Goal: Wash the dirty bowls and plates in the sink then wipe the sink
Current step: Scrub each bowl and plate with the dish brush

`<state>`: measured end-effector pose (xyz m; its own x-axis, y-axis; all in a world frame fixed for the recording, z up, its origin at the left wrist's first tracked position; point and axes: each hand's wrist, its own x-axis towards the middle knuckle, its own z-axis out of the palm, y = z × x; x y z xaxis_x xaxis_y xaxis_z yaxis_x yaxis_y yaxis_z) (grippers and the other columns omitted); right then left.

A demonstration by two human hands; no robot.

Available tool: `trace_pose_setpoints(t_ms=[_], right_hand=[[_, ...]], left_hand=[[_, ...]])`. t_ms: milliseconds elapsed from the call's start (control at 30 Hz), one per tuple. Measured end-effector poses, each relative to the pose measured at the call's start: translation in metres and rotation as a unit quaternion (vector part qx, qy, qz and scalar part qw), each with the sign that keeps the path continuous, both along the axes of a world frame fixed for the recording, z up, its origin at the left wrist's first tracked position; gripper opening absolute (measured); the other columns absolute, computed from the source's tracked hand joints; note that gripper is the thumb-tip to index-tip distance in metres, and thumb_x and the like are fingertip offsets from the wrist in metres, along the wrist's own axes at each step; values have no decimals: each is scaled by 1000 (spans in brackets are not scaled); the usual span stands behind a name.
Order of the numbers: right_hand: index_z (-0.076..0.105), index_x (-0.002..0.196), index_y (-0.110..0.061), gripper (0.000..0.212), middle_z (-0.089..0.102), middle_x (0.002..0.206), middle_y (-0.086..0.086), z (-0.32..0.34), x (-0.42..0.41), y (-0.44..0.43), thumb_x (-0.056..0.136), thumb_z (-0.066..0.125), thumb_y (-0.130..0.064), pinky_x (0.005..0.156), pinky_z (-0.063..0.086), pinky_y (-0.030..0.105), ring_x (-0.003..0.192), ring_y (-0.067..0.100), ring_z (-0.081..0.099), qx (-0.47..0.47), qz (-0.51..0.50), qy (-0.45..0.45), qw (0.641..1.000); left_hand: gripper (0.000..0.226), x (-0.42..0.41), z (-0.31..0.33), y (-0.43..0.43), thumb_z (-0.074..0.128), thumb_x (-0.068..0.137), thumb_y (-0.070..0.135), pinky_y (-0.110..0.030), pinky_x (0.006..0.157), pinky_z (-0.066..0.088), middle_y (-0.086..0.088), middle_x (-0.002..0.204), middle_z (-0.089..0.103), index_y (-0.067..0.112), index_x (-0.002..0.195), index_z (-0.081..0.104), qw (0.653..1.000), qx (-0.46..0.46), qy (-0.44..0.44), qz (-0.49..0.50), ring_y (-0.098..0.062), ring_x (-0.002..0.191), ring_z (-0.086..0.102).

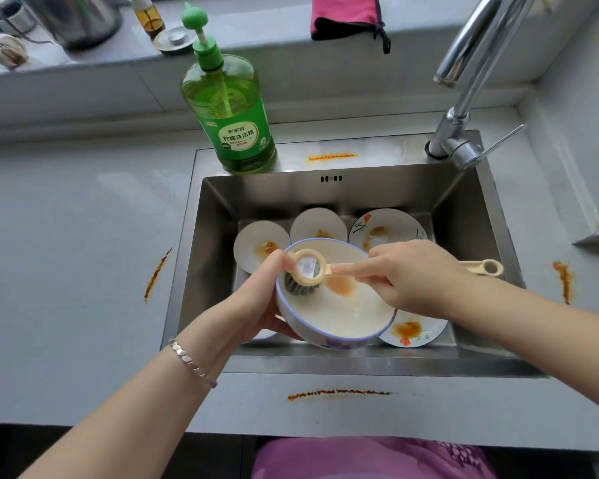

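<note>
Purple garment [370, 458] at your waist, then the tabletop [66, 271] edge with an orange streak [339, 393] just in front of the sink [491, 209].

Over the sink: your left hand [256, 305] cups the outer wall of the blue-rimmed bowl [339, 305], fingers closed round it, thumb on the rim. Bowl held tilted toward you, above the other dishes. Your right hand [408, 278] has a closed grip on the cream handle of the dish brush [308, 271]; its dark bristles sit inside the bowl, near the rim on the left-hand side.

Bowl state: white inside, wet-looking sheen, an orange sauce patch beside the bristles. Not clean.

Progress, as judged: early. This bowl looks to be the first under the brush. Inside the sink, behind the bowl, three plates [388, 229] lean with orange residue; another stained plate lies under the bowl toward your right. None appears washed. Faucet [464, 98] at the sink's back corner, no water visible. Green dish soap bottle [230, 112] stands on the sink's back ledge. Orange streaks on the rim and tabletop either side of the sink; wiping not begun.
</note>
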<state>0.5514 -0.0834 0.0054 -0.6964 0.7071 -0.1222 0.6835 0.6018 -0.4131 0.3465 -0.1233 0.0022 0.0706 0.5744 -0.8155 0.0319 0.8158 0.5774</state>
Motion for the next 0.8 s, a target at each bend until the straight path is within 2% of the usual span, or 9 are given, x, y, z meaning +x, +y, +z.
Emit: trace_pose_setpoints(t_ms=[67,167,267,333,400,467,567,633,800], right_hand=[[34,129,-59,41,30,62,-11,-1,8,6,97,33,-33,46,19,21,67,16,40,31,-32,-78,996],[29,129,-63,44,49,76,-11,3,21,2,97,29,-33,55,37,26,75,15,51,6,-71,-139,988],[48,112,-64,34,62,88,-22,9,26,-15,96,41,-35,72,50,25,78,5,57,-173,-154,-34,972],[57,107,-56,31,58,66,-21,3,34,-22,93,51,-29,71,45,20,67,3,55,-275,-254,147,916],[59,118,-43,32,51,55,-7,-9,40,-25,91,54,-26,55,38,17,46,9,38,-298,-364,269,840],[57,123,-37,36,65,69,6,-15,35,-28,88,58,-32,37,26,15,38,7,24,-368,-437,322,755],[56,122,-38,47,70,79,7,-19,18,-32,76,61,-45,32,16,12,37,3,19,-505,-422,362,660],[60,117,-36,43,59,71,-2,-21,14,-33,74,63,-41,35,10,13,40,3,17,-548,-403,385,624],[63,108,-32,24,52,69,-3,-30,22,-41,88,57,-20,35,9,14,38,3,18,-569,-424,372,599]], left_hand=[[35,-5,1,-1,32,89,34,-41,65,55,-11,89,67,17,94,62,1000,0,-3,16,-31,83,62],[34,-11,1,-1,32,89,31,-41,66,55,-13,94,64,15,105,58,997,7,14,75,-30,81,61],[34,-13,-3,-2,34,89,30,-34,57,54,-12,94,62,14,112,52,990,23,60,129,-27,78,61],[35,-16,-8,-5,33,89,29,-36,59,55,-12,99,60,15,116,50,984,31,61,164,-29,83,60],[38,-18,-13,-10,33,89,29,-42,68,55,-13,105,59,16,122,48,981,32,46,185,-31,87,60],[43,-15,-16,-14,38,85,32,-46,75,54,-14,110,59,16,123,48,982,26,20,188,-31,89,60],[33,2,-19,-16,37,87,27,-43,79,49,-11,106,59,17,116,50,983,26,-6,181,-28,90,58],[28,14,-20,-17,39,86,27,-39,75,49,-10,109,58,23,111,52,986,36,7,164,-27,94,56],[39,25,-22,-21,45,66,34,-36,69,53,-10,114,59,31,104,55,993,44,-10,106,-27,95,58]])
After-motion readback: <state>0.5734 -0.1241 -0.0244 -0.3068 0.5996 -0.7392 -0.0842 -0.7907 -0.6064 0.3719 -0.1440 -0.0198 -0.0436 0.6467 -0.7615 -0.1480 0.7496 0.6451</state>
